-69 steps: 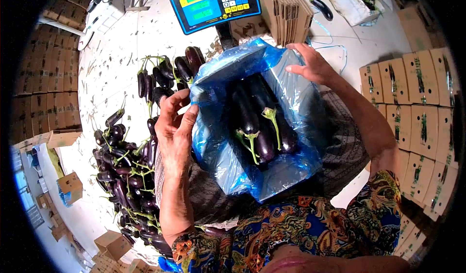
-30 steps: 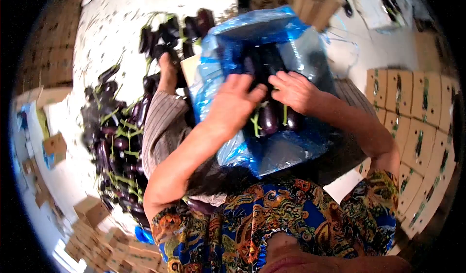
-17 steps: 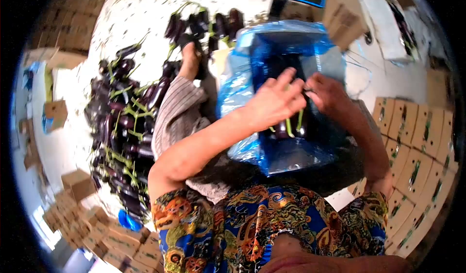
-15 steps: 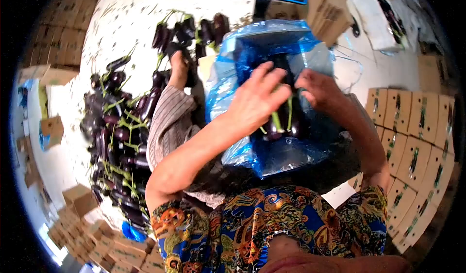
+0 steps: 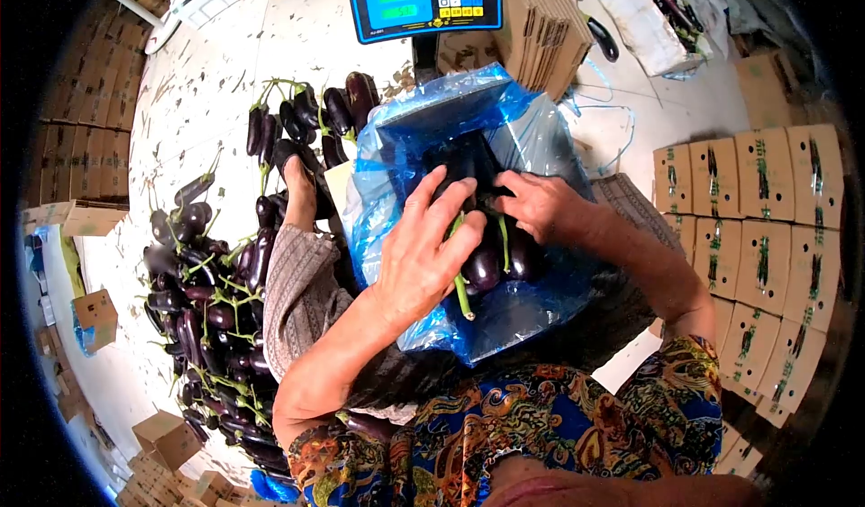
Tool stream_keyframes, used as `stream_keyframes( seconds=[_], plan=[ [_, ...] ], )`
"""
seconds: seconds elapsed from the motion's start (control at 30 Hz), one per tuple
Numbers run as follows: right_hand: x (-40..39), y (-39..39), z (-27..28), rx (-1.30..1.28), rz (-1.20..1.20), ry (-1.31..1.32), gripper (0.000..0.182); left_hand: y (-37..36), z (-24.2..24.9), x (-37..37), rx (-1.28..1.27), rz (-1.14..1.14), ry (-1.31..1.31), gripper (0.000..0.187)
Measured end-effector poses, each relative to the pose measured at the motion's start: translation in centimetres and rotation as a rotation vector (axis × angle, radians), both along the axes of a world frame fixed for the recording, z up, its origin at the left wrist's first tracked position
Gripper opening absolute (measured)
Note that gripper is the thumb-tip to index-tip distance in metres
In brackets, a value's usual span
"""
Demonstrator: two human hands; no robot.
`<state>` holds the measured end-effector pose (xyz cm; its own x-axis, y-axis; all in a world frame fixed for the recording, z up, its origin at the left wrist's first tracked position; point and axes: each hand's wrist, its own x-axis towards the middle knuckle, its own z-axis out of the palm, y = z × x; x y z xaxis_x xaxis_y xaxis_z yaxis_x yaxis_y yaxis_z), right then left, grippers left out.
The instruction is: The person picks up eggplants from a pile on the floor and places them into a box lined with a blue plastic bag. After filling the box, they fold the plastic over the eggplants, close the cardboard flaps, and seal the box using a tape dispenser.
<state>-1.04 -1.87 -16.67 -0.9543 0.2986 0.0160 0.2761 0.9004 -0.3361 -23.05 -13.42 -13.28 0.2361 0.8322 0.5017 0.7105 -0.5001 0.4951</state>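
Note:
Dark purple eggplants (image 5: 483, 262) with green stems lie in a box lined with a blue plastic bag (image 5: 377, 160), between my legs. My left hand (image 5: 423, 246) reaches in from the left, its fingers curled over an eggplant whose green stem (image 5: 463, 295) comes out below the palm. From the right, my right hand (image 5: 545, 208) has its fingers bent against the eggplants, close to another stem (image 5: 505, 244). My fingertips are partly hidden among the dark eggplants.
A big heap of eggplants (image 5: 212, 327) covers the floor on my left, with more (image 5: 333, 115) by my foot. A scale display (image 5: 423, 1) stands ahead beside flattened cartons (image 5: 541, 30). Stacked cardboard boxes (image 5: 757, 237) line the right; a white foam box (image 5: 640, 21) holds eggplants.
The view has shifted, so the scale display shows more fully and the box sits lower and further left. Both hands stay inside the box, over the eggplants.

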Motion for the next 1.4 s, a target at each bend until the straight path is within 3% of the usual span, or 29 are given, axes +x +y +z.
stream_keyframes(
  seconds=[0.67,0.83,0.93,0.97,1.0,1.13,1.2,1.27,1.3,1.4],
  plan=[
    [-0.5,-0.8,-0.9,-0.051,0.041,-0.092,0.018,0.3,-0.8,-0.4,0.059,0.019,0.127,0.028],
    [-0.1,0.2,-0.6,-0.037,0.028,-0.034,0.023,-0.4,4.1,-2.4,0.139,0.088,0.098,0.025],
    [0.4,0.7,0.4,-0.047,0.02,-0.017,0.028,-2.9,6.4,-5.2,0.274,0.245,0.017,0.029],
    [0.6,0.9,0.4,-0.079,-0.028,-0.039,0.028,-4.4,6.9,-6.5,0.261,0.369,0.148,0.027],
    [0.7,1.1,0.4,-0.11,-0.074,-0.061,0.029,-5.8,5.9,-7.8,0.36,0.475,0.059,0.02],
    [0.6,1.1,-0.2,-0.157,-0.116,-0.079,0.028,-13.2,6.8,-12.1,0.234,0.837,0.463,0.027],
    [0.2,1.1,0.3,-0.201,-0.101,-0.051,0.029,-16.6,5.1,-13.8,0.118,0.926,0.492,0.023],
    [-0.4,1.2,1.2,-0.13,-0.127,-0.073,0.029,-20.6,1.9,-16.0,0.11,0.834,0.505,0.029],
    [-0.6,1.2,1.0,-0.111,-0.125,-0.056,0.03,-23.2,0.1,-17.4,0.012,0.867,0.707,0.033],
    [-0.5,1.6,-0.6,-0.05,-0.127,0.008,0.031,-28.8,-6.1,-17.9,-0.198,0.898,0.747,0.029]
  ],
)
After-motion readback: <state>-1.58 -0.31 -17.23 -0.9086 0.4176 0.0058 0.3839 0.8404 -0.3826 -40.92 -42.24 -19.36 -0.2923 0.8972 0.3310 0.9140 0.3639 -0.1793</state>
